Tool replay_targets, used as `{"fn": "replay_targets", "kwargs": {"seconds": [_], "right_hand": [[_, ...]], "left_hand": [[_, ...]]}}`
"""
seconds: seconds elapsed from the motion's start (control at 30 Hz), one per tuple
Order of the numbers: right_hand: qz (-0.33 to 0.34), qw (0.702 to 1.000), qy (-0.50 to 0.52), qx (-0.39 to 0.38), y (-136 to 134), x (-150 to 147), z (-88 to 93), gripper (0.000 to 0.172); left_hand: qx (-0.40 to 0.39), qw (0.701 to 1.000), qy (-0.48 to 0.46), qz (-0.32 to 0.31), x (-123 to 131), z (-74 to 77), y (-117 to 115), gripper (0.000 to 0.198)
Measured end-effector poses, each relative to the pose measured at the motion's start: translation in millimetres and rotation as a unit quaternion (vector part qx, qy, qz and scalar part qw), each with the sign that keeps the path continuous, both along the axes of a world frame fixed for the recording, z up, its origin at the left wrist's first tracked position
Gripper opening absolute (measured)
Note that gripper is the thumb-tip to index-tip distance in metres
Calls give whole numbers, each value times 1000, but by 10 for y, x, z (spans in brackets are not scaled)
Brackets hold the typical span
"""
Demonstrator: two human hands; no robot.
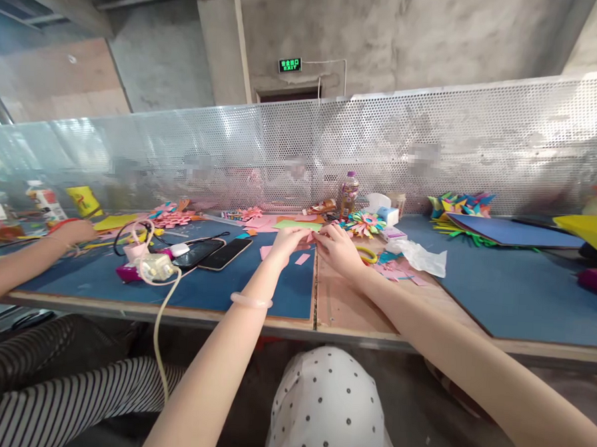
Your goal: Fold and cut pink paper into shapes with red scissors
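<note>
My left hand [290, 240] and my right hand [336, 247] meet over the table, fingertips pinched close together. Between them is a small piece of pink paper [310, 237], mostly hidden by the fingers. A pink paper slip [302, 259] lies on the blue mat just below my hands. Behind them are pink, green and orange paper sheets [298, 225]. To the right of my right hand sit yellow-handled scissors [367, 255], only partly visible, and a multicoloured folded-paper flower [364, 224].
Left of my hands lie two phones [225, 254] and a power strip [157, 267] with a cable hanging off the table edge. A bottle [349, 195] stands behind. Crumpled clear plastic [421, 256] lies at right. Another person's arm [36, 256] reaches in from the left.
</note>
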State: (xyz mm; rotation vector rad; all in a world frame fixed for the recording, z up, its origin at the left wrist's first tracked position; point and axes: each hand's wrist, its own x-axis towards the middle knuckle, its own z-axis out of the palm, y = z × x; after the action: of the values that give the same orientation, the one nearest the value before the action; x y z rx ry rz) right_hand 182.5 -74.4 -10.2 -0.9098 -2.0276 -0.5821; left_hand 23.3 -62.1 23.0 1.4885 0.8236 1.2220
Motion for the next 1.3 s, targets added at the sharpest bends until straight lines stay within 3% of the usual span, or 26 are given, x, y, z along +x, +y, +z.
{"fn": "replay_targets", "kwargs": {"seconds": [0.37, 0.5, 0.7, 0.8, 0.87, 1.0, 1.13, 1.3], "right_hand": [[67, 994, 72, -36, -78, -68, 36, 31], [100, 982, 144, -70, -84, -91, 58, 28], [77, 911, 369, -165, -22, -43, 103, 31], [96, 882, 360, -287, 21, -3, 95, 36], [139, 845, 358, -373, 38, 5, 80, 39], [200, 784, 399, -431, 58, -2, 50, 39], [229, 763, 413, -442, 68, 16, 45, 35], [231, 772, 405, -433, 39, 40, 76, 36]], "left_hand": [[19, 1000, -3, 22, -10, -47, 59, 17], [11, 999, 6, 31, -4, -11, 14, 20], [30, 998, 50, 28, -3, 1, 18, 23], [43, 997, 62, 19, -5, -15, 51, 21], [48, 996, 72, 17, -8, -24, 67, 21], [44, 995, 82, 20, -8, -26, 66, 23], [36, 995, 89, 19, -3, -15, 47, 24], [26, 996, 89, 18, -5, -19, 55, 26]]}}
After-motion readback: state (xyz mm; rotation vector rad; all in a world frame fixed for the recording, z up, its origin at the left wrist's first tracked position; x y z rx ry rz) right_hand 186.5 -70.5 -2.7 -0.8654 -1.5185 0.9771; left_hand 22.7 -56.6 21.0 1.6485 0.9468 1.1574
